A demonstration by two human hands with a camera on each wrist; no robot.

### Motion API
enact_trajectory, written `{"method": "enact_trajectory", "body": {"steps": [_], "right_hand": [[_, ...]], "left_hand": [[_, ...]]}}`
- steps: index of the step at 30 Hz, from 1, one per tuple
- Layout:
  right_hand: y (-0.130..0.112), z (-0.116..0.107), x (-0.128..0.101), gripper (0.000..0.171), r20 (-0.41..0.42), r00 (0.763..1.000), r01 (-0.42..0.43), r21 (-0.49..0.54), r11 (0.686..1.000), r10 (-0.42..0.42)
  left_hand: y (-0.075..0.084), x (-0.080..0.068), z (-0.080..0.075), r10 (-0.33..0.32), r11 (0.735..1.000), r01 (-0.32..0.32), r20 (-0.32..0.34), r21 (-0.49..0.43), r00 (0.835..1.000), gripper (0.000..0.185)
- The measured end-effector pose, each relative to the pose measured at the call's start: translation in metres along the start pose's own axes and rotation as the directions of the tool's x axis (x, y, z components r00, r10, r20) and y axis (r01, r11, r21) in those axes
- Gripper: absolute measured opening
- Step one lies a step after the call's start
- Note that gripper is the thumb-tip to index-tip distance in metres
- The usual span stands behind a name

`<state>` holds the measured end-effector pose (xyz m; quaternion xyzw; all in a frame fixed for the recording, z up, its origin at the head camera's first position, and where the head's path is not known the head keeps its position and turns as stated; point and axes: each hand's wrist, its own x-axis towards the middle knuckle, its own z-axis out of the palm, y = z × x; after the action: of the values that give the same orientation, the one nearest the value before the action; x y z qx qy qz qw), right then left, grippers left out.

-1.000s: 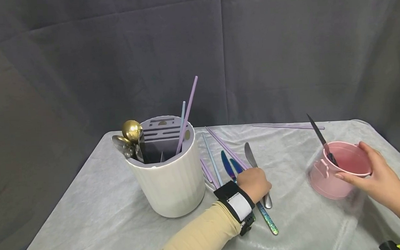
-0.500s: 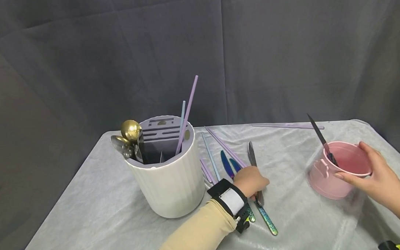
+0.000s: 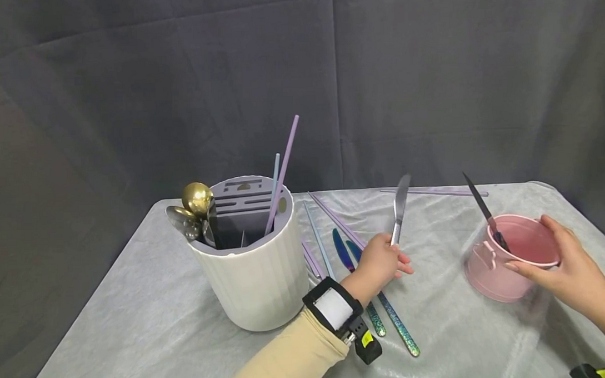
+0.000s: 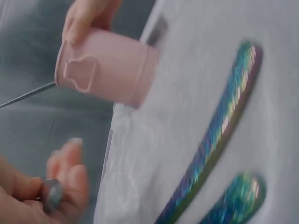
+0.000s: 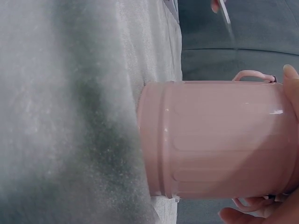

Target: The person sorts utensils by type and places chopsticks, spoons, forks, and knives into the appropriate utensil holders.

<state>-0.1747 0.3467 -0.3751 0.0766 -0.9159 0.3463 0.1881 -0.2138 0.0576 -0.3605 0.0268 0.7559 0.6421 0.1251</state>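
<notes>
My left hand (image 3: 377, 264) pinches a silver table knife (image 3: 400, 205) by its handle, blade pointing up and away, raised over the table. In the left wrist view the butt of that knife shows between thumb and fingers. My right hand (image 3: 570, 263) grips the rim of a pink bucket (image 3: 503, 276) that stands on the table at the right. A dark-bladed knife (image 3: 478, 199) leans inside the bucket, blade up. Below my left hand lie two knives with iridescent handles: a longer one (image 3: 401, 324) and a shorter one (image 3: 375, 320).
A white utensil holder (image 3: 256, 291) stands left of my left hand. Spoons (image 3: 198, 198), a purple chopstick (image 3: 285, 167) and a blue chopstick (image 3: 276, 173) stick out of it. Loose purple chopsticks (image 3: 335, 217) and a blue one (image 3: 318, 238) lie behind my left hand; more (image 3: 432, 192) lie at the far edge.
My left hand has lifted the silver knife off the table, and its blade has swung up and to the right. My right hand and the bucket have stayed put.
</notes>
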Motion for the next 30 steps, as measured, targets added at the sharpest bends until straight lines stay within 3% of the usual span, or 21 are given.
{"method": "enact_trajectory", "body": {"steps": [4,8,11,17,22,26,28,30], "right_hand": [[0.001,0.001,-0.001,0.098,-0.005,1.000,0.000,0.005,1.000,0.000],[0.003,0.002,-0.002,0.097,-0.020,1.000,0.022,0.010,1.000,-0.021],[0.003,0.002,-0.001,0.097,-0.021,0.999,0.028,0.011,1.000,-0.028],[0.001,-0.001,0.000,0.098,-0.029,0.999,0.023,0.002,1.000,-0.023],[0.000,-0.001,0.000,0.098,-0.018,1.000,-0.008,-0.011,1.000,0.008],[0.000,0.000,0.000,0.099,-0.006,1.000,-0.013,-0.005,1.000,0.013],[0.000,0.001,-0.001,0.099,-0.005,1.000,-0.004,-0.002,1.000,0.004],[0.000,0.000,-0.001,0.099,-0.005,1.000,0.004,-0.005,1.000,-0.004]], "left_hand": [[0.000,-0.001,0.003,0.059,0.980,-0.070,-0.064,-0.184,0.996,0.015],[0.001,-0.002,0.003,0.200,0.939,-0.213,-0.076,-0.270,0.977,0.013],[0.009,-0.004,0.004,0.324,0.890,-0.322,-0.049,-0.323,0.945,0.016],[0.036,-0.010,0.021,0.456,0.796,-0.418,-0.022,-0.438,0.890,0.016],[0.050,-0.009,0.046,0.534,0.691,-0.517,-0.126,-0.505,0.836,0.016],[0.052,-0.003,0.066,0.609,0.607,-0.607,-0.190,-0.512,0.770,0.016],[0.051,0.000,0.075,0.630,0.588,-0.627,-0.196,-0.511,0.751,0.018],[0.051,0.003,0.084,0.642,0.591,-0.644,-0.199,-0.485,0.740,0.019]]}}
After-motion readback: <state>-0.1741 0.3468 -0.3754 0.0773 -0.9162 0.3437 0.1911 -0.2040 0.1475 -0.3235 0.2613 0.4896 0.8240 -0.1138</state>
